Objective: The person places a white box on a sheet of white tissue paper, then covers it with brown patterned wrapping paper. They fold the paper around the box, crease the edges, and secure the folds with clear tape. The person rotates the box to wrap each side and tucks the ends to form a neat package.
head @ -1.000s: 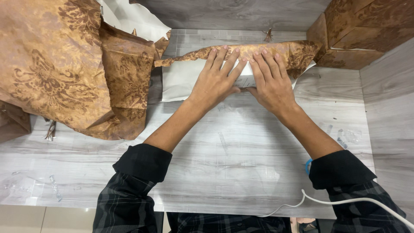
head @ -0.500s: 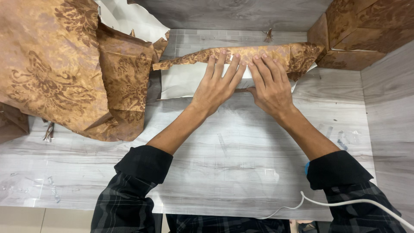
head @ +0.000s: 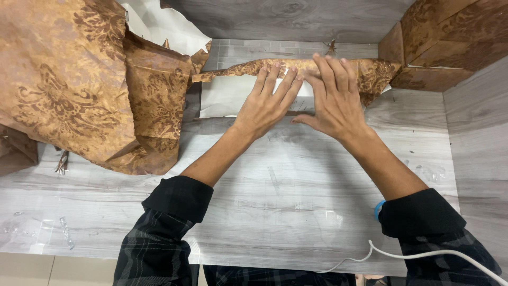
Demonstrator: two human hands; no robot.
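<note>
A sheet of brown patterned wrapping paper (head: 241,69) with a white underside (head: 222,98) lies at the far side of the grey wooden table (head: 296,185), folded over something flat. My left hand (head: 267,103) rests flat on the white part, fingers spread, fingertips at the brown folded edge. My right hand (head: 333,95) is beside it on the right, fingers extended and lifted higher, reaching over the brown fold. The flat object under the paper is mostly hidden by both hands.
A large crumpled heap of the same brown paper (head: 79,79) fills the left side. Brown-wrapped boxes (head: 444,42) stand at the back right. A white cable (head: 423,254) runs near the front right edge. Bits of clear tape (head: 63,230) stick to the table.
My right hand has lifted off the paper and moved farther forward over the brown fold. The left hand has stayed pressed in place.
</note>
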